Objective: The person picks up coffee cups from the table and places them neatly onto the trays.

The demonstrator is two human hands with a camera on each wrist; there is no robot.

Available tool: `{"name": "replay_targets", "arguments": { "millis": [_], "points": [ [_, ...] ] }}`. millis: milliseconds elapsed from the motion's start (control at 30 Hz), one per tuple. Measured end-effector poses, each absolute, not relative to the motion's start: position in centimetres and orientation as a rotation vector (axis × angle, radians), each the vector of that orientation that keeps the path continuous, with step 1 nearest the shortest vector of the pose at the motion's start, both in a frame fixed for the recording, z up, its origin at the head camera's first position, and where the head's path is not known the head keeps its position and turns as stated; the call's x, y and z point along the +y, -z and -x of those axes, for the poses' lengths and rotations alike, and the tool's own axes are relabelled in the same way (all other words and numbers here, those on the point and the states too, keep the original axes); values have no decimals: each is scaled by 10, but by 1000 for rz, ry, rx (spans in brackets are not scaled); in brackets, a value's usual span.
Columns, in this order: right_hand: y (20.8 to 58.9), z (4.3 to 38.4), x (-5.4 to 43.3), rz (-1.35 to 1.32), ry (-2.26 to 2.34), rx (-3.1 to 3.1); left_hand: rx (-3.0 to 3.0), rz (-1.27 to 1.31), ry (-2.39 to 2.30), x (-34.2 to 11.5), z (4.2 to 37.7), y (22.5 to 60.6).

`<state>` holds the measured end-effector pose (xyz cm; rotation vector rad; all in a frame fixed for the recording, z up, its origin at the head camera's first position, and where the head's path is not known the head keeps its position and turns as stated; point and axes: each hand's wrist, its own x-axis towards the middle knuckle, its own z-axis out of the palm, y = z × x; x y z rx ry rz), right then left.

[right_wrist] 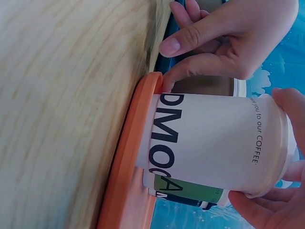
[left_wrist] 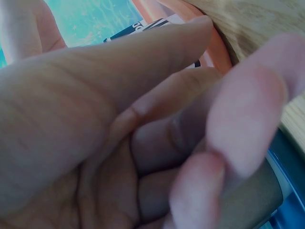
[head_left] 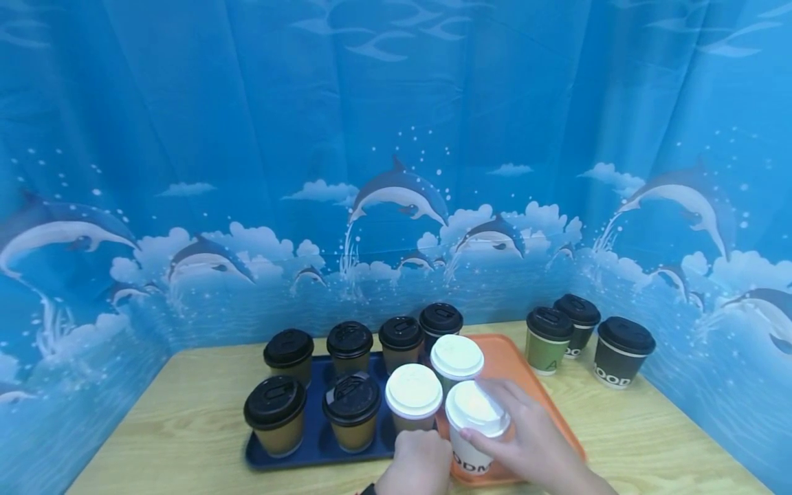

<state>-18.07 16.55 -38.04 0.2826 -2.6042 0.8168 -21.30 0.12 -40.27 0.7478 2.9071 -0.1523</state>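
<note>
My right hand (head_left: pixel 529 433) grips a white paper coffee cup (right_wrist: pixel 209 138) by its white lid, with thumb and fingers on opposite sides. The cup is upright at the near end of the orange tray (head_left: pixel 510 357). Beside it, my left hand (head_left: pixel 417 464) is low at the near side of the trays. The right wrist view shows its fingers loosely bent around nothing, one fingertip at the orange rim; whether it touches is unclear. A brown cup with a white lid (head_left: pixel 413 392) stands just behind the left hand. Behind the gripped cup is a green cup with a white lid (head_left: pixel 456 356).
The dark blue tray (head_left: pixel 315 419) holds several brown cups with black lids (head_left: pixel 353 412). At the orange tray's far end stands a dark cup with a black lid (head_left: pixel 441 320). One green cup (head_left: pixel 547 340) and two black cups (head_left: pixel 621 350) are on the table at the right.
</note>
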Motion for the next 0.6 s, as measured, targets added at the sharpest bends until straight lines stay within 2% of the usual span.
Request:
{"name": "replay_targets", "arguments": {
  "millis": [133,600],
  "points": [
    [381,180,165,-283,-819,-2603,2923,-764,175,-1,205,392],
    [376,177,163,-245,-832,-2667,2931,-760,160,-1,204,393]
  ]
}}
